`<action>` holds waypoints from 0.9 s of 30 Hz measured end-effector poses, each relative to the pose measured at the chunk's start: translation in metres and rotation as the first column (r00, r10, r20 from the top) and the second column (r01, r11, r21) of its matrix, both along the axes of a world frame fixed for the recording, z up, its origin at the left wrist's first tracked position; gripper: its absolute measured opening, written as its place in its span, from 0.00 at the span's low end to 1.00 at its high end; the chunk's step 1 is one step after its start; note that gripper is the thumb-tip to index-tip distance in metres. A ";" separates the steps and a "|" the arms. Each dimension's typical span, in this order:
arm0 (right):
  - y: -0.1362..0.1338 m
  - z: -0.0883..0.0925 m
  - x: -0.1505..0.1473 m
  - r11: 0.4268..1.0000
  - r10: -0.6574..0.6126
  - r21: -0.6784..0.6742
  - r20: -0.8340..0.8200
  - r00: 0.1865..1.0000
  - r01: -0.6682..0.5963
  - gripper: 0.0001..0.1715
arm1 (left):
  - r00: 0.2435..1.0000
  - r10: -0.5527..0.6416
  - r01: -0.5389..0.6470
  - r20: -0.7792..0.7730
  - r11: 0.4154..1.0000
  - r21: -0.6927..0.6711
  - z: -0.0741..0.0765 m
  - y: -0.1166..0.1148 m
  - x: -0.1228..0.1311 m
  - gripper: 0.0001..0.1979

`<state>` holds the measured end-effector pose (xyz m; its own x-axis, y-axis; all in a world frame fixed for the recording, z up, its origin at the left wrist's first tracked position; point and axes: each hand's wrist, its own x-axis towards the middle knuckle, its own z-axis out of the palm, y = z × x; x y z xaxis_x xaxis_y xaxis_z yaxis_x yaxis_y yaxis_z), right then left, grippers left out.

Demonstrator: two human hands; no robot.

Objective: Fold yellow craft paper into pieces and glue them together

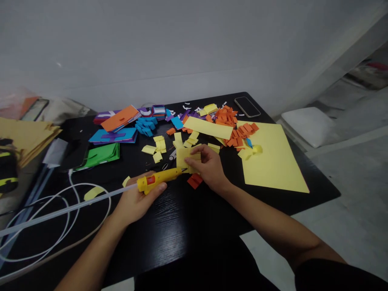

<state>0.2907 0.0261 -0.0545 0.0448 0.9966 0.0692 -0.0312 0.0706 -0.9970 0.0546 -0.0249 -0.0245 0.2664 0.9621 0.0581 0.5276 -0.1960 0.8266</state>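
- In the head view, my left hand (136, 202) is wrapped around a yellow glue gun (160, 178), its nozzle pointing at my other hand
- My right hand (210, 167) pinches a folded yellow paper (182, 159), held low over the middle of the counter (166, 234); I can't tell whether the nozzle touches it or stops just short
- My right fingers are near that tip, so if it is hot, a slip of either hand could burn me
- Too hard a squeeze might flood the paper's fold and glue it crooked, or stick it to my fingertips
- A red paper (195, 181) lies just below the right hand, where a stray drip could land on it
- The long glue stick (91, 206) juts out behind the gun, across a white cable (91, 184); a snag there could jerk my aim
- Orange pieces (226, 117) heap beyond my right hand, overlapping a large yellow sheet (273, 161); a careless elbow or sleeve could scatter them
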 end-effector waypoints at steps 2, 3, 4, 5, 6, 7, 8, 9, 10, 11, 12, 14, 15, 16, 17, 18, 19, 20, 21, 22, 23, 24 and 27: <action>0.000 0.000 0.000 1.000 -0.001 0.003 -0.008 1.000 0.001 0.15 | 0.999 -0.034 0.035 -0.031 0.999 0.042 0.000 0.001 0.001 0.16; 0.000 0.001 0.000 1.000 -0.002 0.003 -0.007 1.000 0.002 0.15 | 0.998 -0.041 0.044 -0.042 0.997 0.060 0.000 0.001 0.001 0.16; 0.000 0.001 0.000 1.000 -0.004 0.001 -0.004 1.000 0.004 0.15 | 0.998 -0.043 0.047 -0.053 0.996 0.076 0.001 0.001 0.002 0.16; -0.001 0.002 0.000 1.000 -0.006 -0.003 -0.002 1.000 0.006 0.15 | 0.997 -0.045 0.050 -0.065 0.995 0.088 0.001 0.001 0.002 0.15; -0.001 0.002 0.000 1.000 -0.006 -0.007 -0.004 1.000 0.006 0.15 | 0.996 -0.046 0.054 -0.076 0.994 0.097 0.001 0.002 0.003 0.15; -0.001 0.003 0.000 1.000 -0.005 -0.010 -0.011 1.000 0.004 0.16 | 0.995 -0.050 0.059 -0.088 0.993 0.102 0.002 0.002 0.003 0.15; -0.001 0.004 -0.001 1.000 -0.002 -0.013 -0.023 1.000 0.002 0.16 | 0.994 -0.054 0.065 -0.098 0.992 0.105 0.002 0.002 0.003 0.14; -0.001 0.004 -0.001 1.000 0.001 -0.015 -0.037 0.999 -0.001 0.16 | 0.993 -0.058 0.069 -0.107 0.992 0.107 0.002 0.002 0.003 0.14; -0.001 0.005 -0.001 1.000 0.003 -0.018 -0.052 0.999 -0.004 0.16 | 0.992 -0.059 0.071 -0.113 0.992 0.107 0.001 0.002 0.003 0.15; 0.000 0.005 -0.001 1.000 0.007 -0.022 -0.065 0.998 -0.008 0.17 | 0.991 -0.057 0.070 -0.117 0.992 0.106 0.001 0.002 0.002 0.15; 0.000 0.005 -0.001 1.000 0.009 -0.026 -0.074 0.997 -0.011 0.17 | 0.991 -0.055 0.067 -0.119 0.992 0.104 0.001 0.002 0.002 0.15; 0.000 0.006 0.000 0.999 0.006 -0.034 -0.080 0.997 -0.009 0.17 | 0.992 -0.050 0.062 -0.115 0.993 0.098 0.001 0.002 0.000 0.16; 0.000 0.006 0.000 0.999 0.003 -0.037 -0.078 0.997 -0.006 0.17 | 0.993 -0.048 0.059 -0.112 0.994 0.092 0.000 0.002 0.000 0.16; 0.001 0.006 0.000 0.999 -0.001 -0.039 -0.075 0.997 -0.002 0.17 | 0.993 -0.046 0.056 -0.108 0.995 0.087 0.000 0.003 -0.001 0.16; 0.001 0.006 0.001 0.999 -0.003 -0.041 -0.074 0.997 0.000 0.17 | 0.994 -0.042 0.051 -0.103 0.995 0.083 0.000 0.003 -0.002 0.16; 0.001 0.006 0.001 0.999 -0.005 -0.043 -0.077 0.997 0.001 0.17 | 0.995 -0.038 0.046 -0.098 0.996 0.079 0.000 0.004 -0.002 0.15; 0.001 0.006 0.001 0.999 -0.003 -0.045 -0.085 0.996 -0.001 0.17 | 0.995 -0.033 0.040 -0.091 0.996 0.076 0.000 0.004 -0.003 0.15; 0.001 0.006 0.002 0.999 0.000 -0.047 -0.092 0.996 -0.004 0.18 | 0.996 -0.028 0.034 -0.085 0.997 0.073 0.001 0.005 -0.003 0.15; 0.002 0.007 0.002 0.999 0.000 -0.049 -0.097 0.995 -0.005 0.18 | 0.997 -0.020 0.026 -0.079 0.997 0.071 0.001 0.005 -0.003 0.14; 0.002 0.007 0.003 0.999 -0.003 -0.050 -0.099 0.995 -0.002 0.18 | 0.997 -0.011 0.016 -0.074 0.997 0.070 0.002 0.005 -0.003 0.14; 0.002 0.007 0.003 0.999 -0.007 -0.053 -0.100 0.995 0.001 0.18 | 0.998 -0.004 0.009 -0.070 0.998 0.068 0.003 0.006 -0.003 0.14; 0.003 0.007 0.003 0.998 -0.012 -0.056 -0.101 0.995 0.007 0.19 | 0.998 0.001 0.003 -0.067 0.998 0.067 0.004 0.006 -0.003 0.14; 0.004 0.006 0.004 0.997 -0.032 -0.069 -0.111 0.993 0.024 0.19 | 0.997 0.016 -0.011 -0.071 0.998 0.064 0.005 0.006 -0.003 0.15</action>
